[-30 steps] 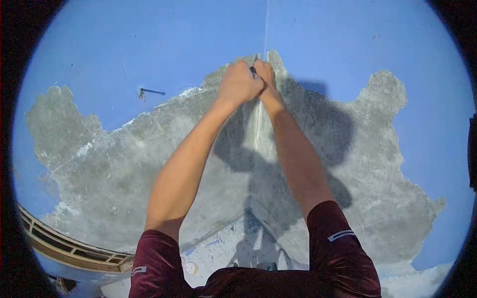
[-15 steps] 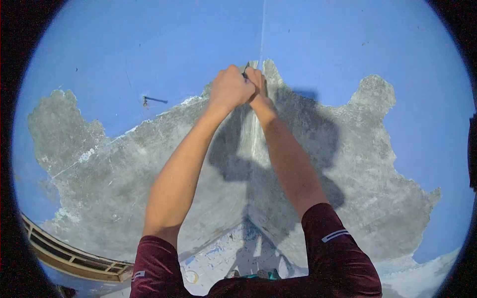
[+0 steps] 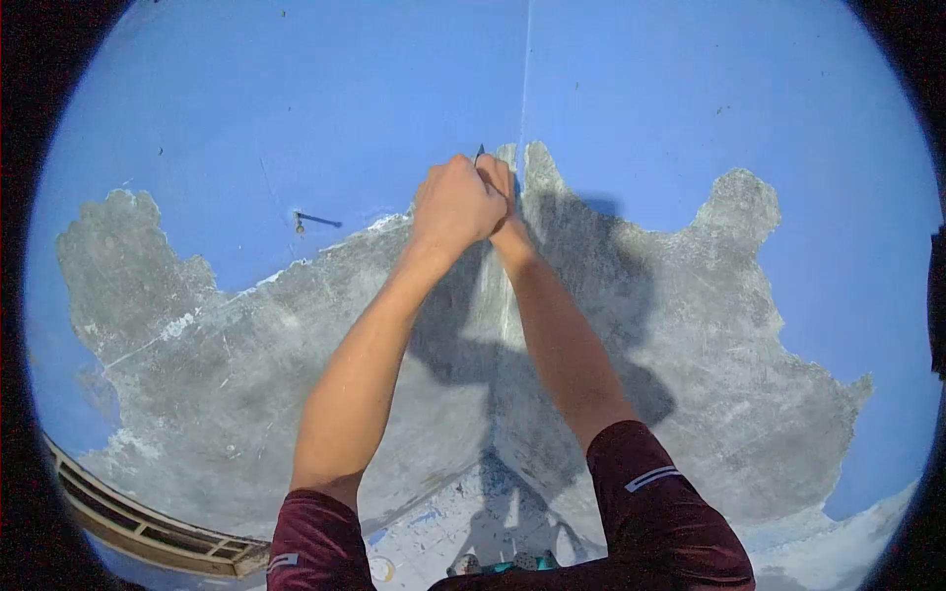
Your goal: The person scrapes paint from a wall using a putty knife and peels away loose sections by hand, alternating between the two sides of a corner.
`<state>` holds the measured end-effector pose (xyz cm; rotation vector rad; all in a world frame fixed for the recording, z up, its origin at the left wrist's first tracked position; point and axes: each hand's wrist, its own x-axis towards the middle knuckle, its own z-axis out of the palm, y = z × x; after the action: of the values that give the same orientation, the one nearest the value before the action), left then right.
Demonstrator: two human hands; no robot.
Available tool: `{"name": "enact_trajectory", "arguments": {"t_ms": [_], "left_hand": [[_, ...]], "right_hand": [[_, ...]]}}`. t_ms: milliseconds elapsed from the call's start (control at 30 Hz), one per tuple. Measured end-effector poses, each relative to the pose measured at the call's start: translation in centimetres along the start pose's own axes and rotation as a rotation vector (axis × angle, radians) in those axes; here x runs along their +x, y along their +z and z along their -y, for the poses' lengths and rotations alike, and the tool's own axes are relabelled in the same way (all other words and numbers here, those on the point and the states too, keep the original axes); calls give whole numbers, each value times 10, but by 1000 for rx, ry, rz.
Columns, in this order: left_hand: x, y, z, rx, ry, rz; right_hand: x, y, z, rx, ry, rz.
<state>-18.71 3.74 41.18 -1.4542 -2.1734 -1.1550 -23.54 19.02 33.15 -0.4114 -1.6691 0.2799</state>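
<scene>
My left hand (image 3: 455,209) and my right hand (image 3: 501,189) are pressed together at the corner of two walls, both closed. Between them pokes the dark, pointed tip of a scraper (image 3: 481,151); its handle and most of its blade are hidden by my fingers. The left hand partly covers the right. Around them the blue paint (image 3: 394,98) ends in a ragged edge, and bare grey plaster (image 3: 296,355) spreads below on both walls.
A metal hook (image 3: 317,219) sticks out of the left wall. At lower left is a slatted wooden frame (image 3: 158,522). Paint flakes litter the pale floor (image 3: 434,522) below the corner. My shadow (image 3: 621,286) falls across the plaster.
The view has tilted up slightly, so wall and hands appear lower. Both hands stay closed together at nearly the same spot on the corner; the scraper's tip leans a bit further left.
</scene>
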Motion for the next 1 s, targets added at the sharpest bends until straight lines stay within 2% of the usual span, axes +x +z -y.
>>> {"name": "enact_trajectory", "arguments": {"t_ms": [67,133,167,233,267,367,500,567,600,667,700,733,767,800,833,867,900,933,967,1000], "left_hand": [[-2,1,-8,-34,85,-106],[1,-5,0,-28,56,-78],[-4,-6,6,-22,42,-53],[-21,-17,21,0,12,-38],[-26,-22,30,20,-11,-18],[-41,-12,65,22,-102,-47],[-40,-13,75,9,-80,-123],[-47,-10,75,-11,-32,-132],[-59,-3,80,-14,-43,-122],[-88,20,103,-6,-142,42],[-119,43,128,-54,-140,38],[-164,60,146,-100,-137,35],[-218,60,144,-149,-216,91],[-284,95,188,-184,-208,41],[-354,112,211,-239,-329,81],[-435,124,240,-254,-521,225],[-524,129,255,-451,-654,91],[-601,114,258,-560,-905,148],[-679,98,264,-583,-1025,116],[-745,76,267,-624,-1305,96]], "right_hand": [[-7,8,-13,-19,41,-230],[3,-8,-25,135,-19,164],[-8,-16,-13,139,-6,177],[-3,-40,34,-107,94,397],[-10,-48,60,-123,70,375],[-24,-21,60,-231,39,382],[-21,-10,58,-326,-75,349],[-27,-18,55,-389,-45,393],[-35,-23,55,-449,-25,432],[-81,-37,52,-484,-52,527],[-116,-44,48,-517,-88,608],[-174,-46,30,-499,-161,492],[-240,-61,17,-391,-283,344],[-303,-91,12,-349,56,864],[-409,-111,-38,-229,-129,830],[-486,-170,-44,-280,161,1305],[-554,-226,-45,-285,271,1487],[-604,-283,-47,-304,380,1615],[-635,-338,-43,-334,499,1707],[-652,-382,-39,-359,636,1756]]}}
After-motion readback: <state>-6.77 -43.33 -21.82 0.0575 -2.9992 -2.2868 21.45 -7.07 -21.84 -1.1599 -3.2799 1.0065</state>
